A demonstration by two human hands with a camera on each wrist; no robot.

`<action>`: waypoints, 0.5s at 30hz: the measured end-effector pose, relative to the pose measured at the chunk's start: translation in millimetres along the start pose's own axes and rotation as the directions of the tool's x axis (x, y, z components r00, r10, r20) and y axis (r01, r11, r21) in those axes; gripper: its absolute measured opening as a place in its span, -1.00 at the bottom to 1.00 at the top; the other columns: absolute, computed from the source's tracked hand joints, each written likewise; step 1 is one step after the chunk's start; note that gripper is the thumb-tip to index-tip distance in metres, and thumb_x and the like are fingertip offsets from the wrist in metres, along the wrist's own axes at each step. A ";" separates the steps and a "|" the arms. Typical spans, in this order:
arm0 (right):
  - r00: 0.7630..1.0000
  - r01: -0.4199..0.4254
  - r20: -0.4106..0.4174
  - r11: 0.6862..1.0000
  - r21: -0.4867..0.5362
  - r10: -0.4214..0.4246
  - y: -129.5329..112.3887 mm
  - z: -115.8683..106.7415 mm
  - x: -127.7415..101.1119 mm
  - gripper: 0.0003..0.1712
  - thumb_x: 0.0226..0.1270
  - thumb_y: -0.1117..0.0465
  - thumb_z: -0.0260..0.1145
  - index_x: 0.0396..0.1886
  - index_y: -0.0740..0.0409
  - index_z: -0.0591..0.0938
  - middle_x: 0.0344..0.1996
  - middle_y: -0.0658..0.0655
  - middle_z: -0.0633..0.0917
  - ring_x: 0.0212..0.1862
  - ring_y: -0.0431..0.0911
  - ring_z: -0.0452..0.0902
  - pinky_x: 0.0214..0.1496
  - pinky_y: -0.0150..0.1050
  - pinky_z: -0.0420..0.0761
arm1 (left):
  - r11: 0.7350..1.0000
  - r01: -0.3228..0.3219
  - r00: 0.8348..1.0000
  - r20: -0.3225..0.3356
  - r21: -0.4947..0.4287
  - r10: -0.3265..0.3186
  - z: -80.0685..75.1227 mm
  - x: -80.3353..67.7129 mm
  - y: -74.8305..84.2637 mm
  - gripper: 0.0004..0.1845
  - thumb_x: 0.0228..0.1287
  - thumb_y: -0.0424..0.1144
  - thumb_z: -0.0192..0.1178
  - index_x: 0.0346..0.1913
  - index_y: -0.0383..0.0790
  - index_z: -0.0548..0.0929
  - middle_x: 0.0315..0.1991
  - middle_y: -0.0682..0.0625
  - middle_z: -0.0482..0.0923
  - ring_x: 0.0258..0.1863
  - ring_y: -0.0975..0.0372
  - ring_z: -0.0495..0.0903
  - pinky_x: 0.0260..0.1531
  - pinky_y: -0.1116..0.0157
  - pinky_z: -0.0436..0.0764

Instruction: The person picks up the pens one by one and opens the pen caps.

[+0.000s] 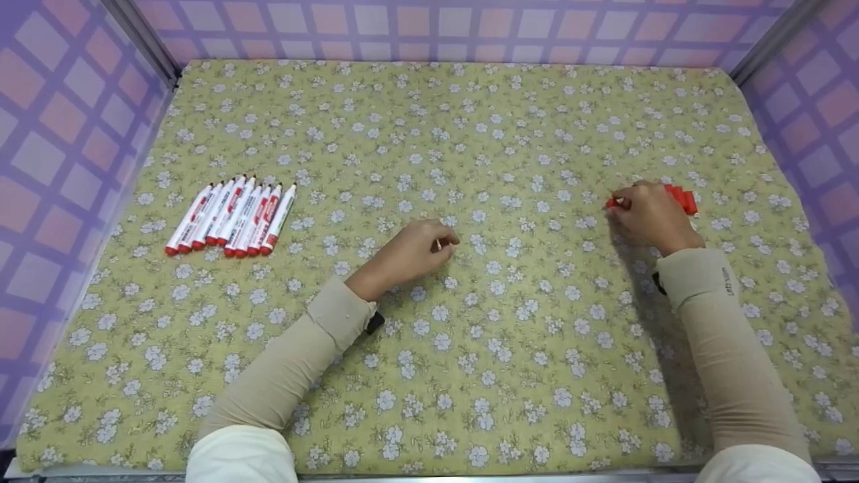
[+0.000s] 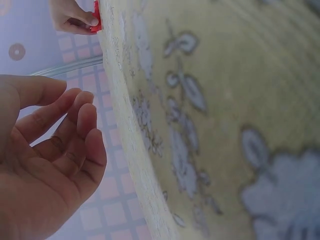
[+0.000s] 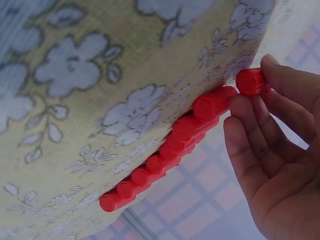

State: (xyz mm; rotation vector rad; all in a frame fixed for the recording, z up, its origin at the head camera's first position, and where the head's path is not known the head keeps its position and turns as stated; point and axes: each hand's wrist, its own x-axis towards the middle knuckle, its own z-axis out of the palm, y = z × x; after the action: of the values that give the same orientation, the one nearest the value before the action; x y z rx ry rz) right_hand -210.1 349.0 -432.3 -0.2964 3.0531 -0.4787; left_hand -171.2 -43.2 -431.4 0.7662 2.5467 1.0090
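Note:
Several white markers with red ends (image 1: 231, 216) lie side by side at the left of the floral cloth (image 1: 470, 134). A row of red caps (image 3: 165, 160) lies at the right, also seen as red caps (image 1: 683, 199) in the head view. My right hand (image 1: 637, 209) is at the near end of that row and pinches one red cap (image 3: 251, 81) between thumb and fingers. My left hand (image 1: 429, 247) rests on the cloth near the middle. Its fingers (image 2: 75, 135) are loosely curled and hold nothing.
Purple and pink chequered walls (image 1: 60, 134) enclose the cloth on the left, back and right. A metal front edge (image 1: 470, 477) runs along the bottom. Bare cloth lies between the markers and the caps.

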 end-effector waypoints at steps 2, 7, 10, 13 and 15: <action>1.000 -0.007 0.007 1.000 -0.008 0.007 0.9 0.4 -0.1 -0.83 0.26 0.32 0.34 -0.21 0.33 0.70 -0.39 0.32 0.61 -0.42 0.04 0.41 -0.45 -0.16 0.39 | 1.000 0.007 1.000 0.016 0.001 -0.007 0.8 0.1 0.5 -0.72 0.43 -0.26 0.04 0.04 -0.27 0.66 -0.08 -0.09 0.61 -0.14 0.17 0.57 -0.16 0.27 0.58; 1.000 -0.018 0.015 0.999 -0.027 0.018 1.9 1.1 0.1 -0.78 0.26 0.33 0.33 -0.14 0.36 0.69 -0.31 0.38 0.63 -0.38 0.08 0.45 -0.44 -0.10 0.43 | 1.000 0.018 0.999 0.039 -0.005 -0.018 1.3 -0.9 1.7 -0.72 0.42 -0.27 0.05 0.05 -0.27 0.66 -0.06 -0.08 0.62 -0.13 0.19 0.57 -0.13 0.28 0.58; 1.000 -0.022 0.018 0.999 -0.044 0.023 2.4 1.9 0.5 -0.75 0.25 0.33 0.34 -0.10 0.37 0.69 -0.31 0.37 0.62 -0.37 0.09 0.45 -0.45 -0.11 0.43 | 1.000 0.004 0.999 0.038 -0.003 -0.004 1.7 -1.1 1.6 -0.73 0.39 -0.28 0.08 0.02 -0.29 0.67 -0.08 -0.08 0.63 -0.14 0.18 0.57 -0.14 0.29 0.59; 0.999 -0.037 0.031 0.998 -0.048 0.039 2.1 2.4 1.0 -0.77 0.26 0.31 0.33 -0.13 0.36 0.69 -0.44 0.31 0.55 -0.45 0.05 0.34 -0.52 -0.17 0.32 | 1.000 -0.001 0.999 0.044 0.000 0.001 2.2 -1.2 1.1 -0.74 0.39 -0.28 0.08 0.01 -0.28 0.67 -0.09 -0.08 0.62 -0.15 0.18 0.56 -0.14 0.28 0.58; 0.998 -0.052 0.041 0.998 -0.045 0.054 2.3 2.5 1.1 -0.75 0.28 0.30 0.32 -0.10 0.36 0.68 -0.48 0.28 0.50 -0.51 0.01 0.28 -0.57 -0.20 0.27 | 1.000 0.007 0.999 0.048 -0.001 -0.007 2.4 -1.1 0.8 -0.74 0.39 -0.27 0.08 0.01 -0.27 0.67 -0.09 -0.07 0.62 -0.14 0.19 0.56 -0.13 0.28 0.58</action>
State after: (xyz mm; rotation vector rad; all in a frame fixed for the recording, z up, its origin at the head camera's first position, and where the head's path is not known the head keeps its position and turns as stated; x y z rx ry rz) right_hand -211.5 350.2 -435.4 -0.2236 3.0247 -0.3981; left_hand -169.0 -42.1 -432.4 0.7719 2.5062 0.9779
